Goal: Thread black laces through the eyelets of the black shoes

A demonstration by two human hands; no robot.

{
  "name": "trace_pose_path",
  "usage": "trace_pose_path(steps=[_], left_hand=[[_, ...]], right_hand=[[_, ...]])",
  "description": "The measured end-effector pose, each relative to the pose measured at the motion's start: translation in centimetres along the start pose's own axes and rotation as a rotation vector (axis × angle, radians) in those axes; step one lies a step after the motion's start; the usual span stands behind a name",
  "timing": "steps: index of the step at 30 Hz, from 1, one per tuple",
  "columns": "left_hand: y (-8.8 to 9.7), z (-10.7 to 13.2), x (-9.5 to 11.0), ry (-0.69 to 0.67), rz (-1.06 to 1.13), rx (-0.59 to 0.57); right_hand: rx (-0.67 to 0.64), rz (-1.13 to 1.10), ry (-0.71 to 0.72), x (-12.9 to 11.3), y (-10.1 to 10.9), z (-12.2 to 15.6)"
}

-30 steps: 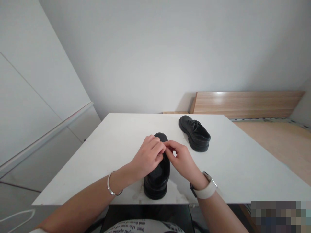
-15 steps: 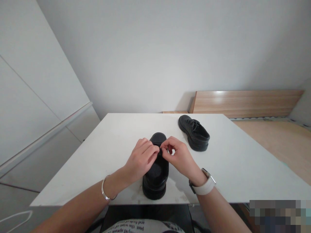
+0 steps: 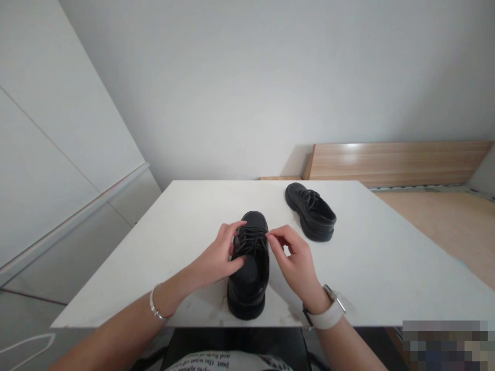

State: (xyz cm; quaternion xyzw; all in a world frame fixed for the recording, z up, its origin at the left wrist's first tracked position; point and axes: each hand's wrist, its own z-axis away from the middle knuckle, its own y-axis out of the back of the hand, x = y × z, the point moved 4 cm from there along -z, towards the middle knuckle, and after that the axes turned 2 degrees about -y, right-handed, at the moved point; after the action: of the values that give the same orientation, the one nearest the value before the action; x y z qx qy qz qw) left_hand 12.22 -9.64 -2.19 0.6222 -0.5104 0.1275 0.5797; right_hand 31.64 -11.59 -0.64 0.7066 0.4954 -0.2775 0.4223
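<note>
A black lace-up shoe (image 3: 249, 299) stands upright near the table's front edge, toe pointing away from me. Its black shoelace (image 3: 252, 239) crosses the front, with a bow-like tangle above the opening. My left hand (image 3: 224, 252) is at the shoe's left side, thumb and index finger spread, the thumb by the opening and the index finger near the toe cap. On the right side of the lacing, my right hand (image 3: 292, 252) pinches thumb and index finger together at a thin lace end, mostly hidden by the fingertips.
Farther back to the right sits the matching black shoe (image 3: 311, 211), laced, on the white table (image 3: 154, 257). A wooden headboard (image 3: 386, 162) and bed base lie beyond the table's right edge. White cabinet panels (image 3: 58, 154) stand at the left.
Both hands were together over the laces. They have parted: my left hand moved left and spread its fingers, while my right shifted slightly right, still pinching. The lacing shows now.
</note>
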Motion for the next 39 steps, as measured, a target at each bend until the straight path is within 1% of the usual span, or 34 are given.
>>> trace_pose_path(steps=[1, 3, 5, 8, 11, 15, 17, 20, 23, 26, 28, 30, 32, 34, 35, 37, 38, 39], left_hand=[[-0.1, -0.2, -0.4, 0.02, -0.002, -0.023], [-0.1, -0.9, -0.9, 0.043, -0.02, -0.012], [0.0, -2.0, -1.1, 0.048, -0.035, 0.043], [-0.3, -4.6, -1.5, 0.033, -0.045, 0.122], [-1.8, -7.8, -2.1, 0.016, -0.072, 0.184], [-4.4, -11.7, -2.7, 0.004, -0.073, 0.234], [-5.6, -13.1, -2.5, -0.004, -0.064, 0.24], [-7.1, -14.2, -2.1, -0.015, -0.041, 0.217], [-8.1, -14.7, -1.7, -0.018, -0.015, 0.184], [-8.6, -15.0, -1.7, -0.022, 0.007, 0.153], [-8.8, -15.2, -1.8, -0.029, 0.02, 0.13], [-8.9, -15.1, -2.0, -0.037, 0.031, 0.105], [-9.0, -14.6, -1.8, -0.052, 0.046, 0.084], [-8.8, -13.3, -1.0, -0.097, 0.063, 0.098], [-8.5, -12.5, -0.3, -0.136, 0.069, 0.122], [-7.5, -10.5, 1.4, -0.249, 0.085, 0.172], [-7.0, -9.6, 2.3, -0.318, 0.104, 0.167], [-6.6, -8.7, 3.2, -0.393, 0.143, 0.113]], right_hand=[[0.033, -0.001, 0.007, 0.0, 0.3, 0.4], [0.095, 0.007, 0.031, -0.1, 1.0, 1.2], [0.135, 0.022, 0.054, -0.2, 1.5, 2.1], [0.15, 0.036, 0.076, -0.2, 2.0, 3.3], [0.14, 0.043, 0.097, -0.1, 2.3, 4.4], [0.1, 0.047, 0.1, 0.4, 2.4, 5.7], [0.062, 0.041, 0.095, 0.7, 2.3, 6.2], [0.001, 0.03, 0.063, 1.3, 1.8, 6.6], [-0.062, 0.023, 0.035, 1.7, 1.1, 6.5], [-0.161, 0.02, 0.027, 1.5, -0.1, 6.1], [-0.247, 0.042, 0.018, 1.2, -1.0, 5.8], [-0.377, 0.093, 0.034, 0.6, -2.2, 5.7], [-0.543, 0.17, 0.126, -0.3, -3.7, 5.6], [-0.706, 0.274, 0.281, -1.2, -5.4, 5.7], [-0.767, 0.33, 0.369, -1.7, -6.2, 5.7], [-0.833, 0.418, 0.536, -2.5, -8.1, 5.7], [-0.839, 0.436, 0.611, -2.9, -9.2, 5.7], [-0.835, 0.433, 0.684, -3.2, -10.2, 5.9]])
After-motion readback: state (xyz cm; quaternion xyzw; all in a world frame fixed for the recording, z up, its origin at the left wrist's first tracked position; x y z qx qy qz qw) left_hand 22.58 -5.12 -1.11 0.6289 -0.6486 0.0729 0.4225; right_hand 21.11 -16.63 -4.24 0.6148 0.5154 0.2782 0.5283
